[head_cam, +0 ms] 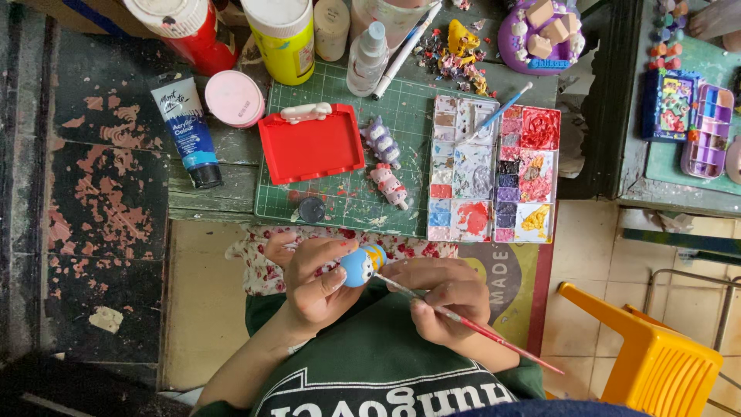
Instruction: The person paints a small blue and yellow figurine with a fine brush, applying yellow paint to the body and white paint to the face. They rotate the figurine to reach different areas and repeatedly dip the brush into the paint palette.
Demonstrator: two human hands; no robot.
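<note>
From the head camera, looking straight down, the person sits at the near edge of the green cutting mat (401,123) and is in the middle of painting fine detail on a small blue figurine (356,265), which sits below the mat's near edge, over the person's lap. The left hand (312,282) is curled closed around the figurine, thumb and fingers wrapped on its lower side so the yellow-and-white painted end faces right. The right hand (444,297) is pinched shut on a thin red-handled brush (471,324), held like a pen, its tip touching or just beside the figurine's right end; I cannot tell which. My judgement is that the next stroke calls for a steady figurine and a very light, short touch, since the painted patches lie close together. On the mat, a paint palette (492,174) lies at its right side with a blue brush (502,108) resting on it, a red tray (310,144) sits at its middle, and two striped pieces (386,166) lie between them.
</note>
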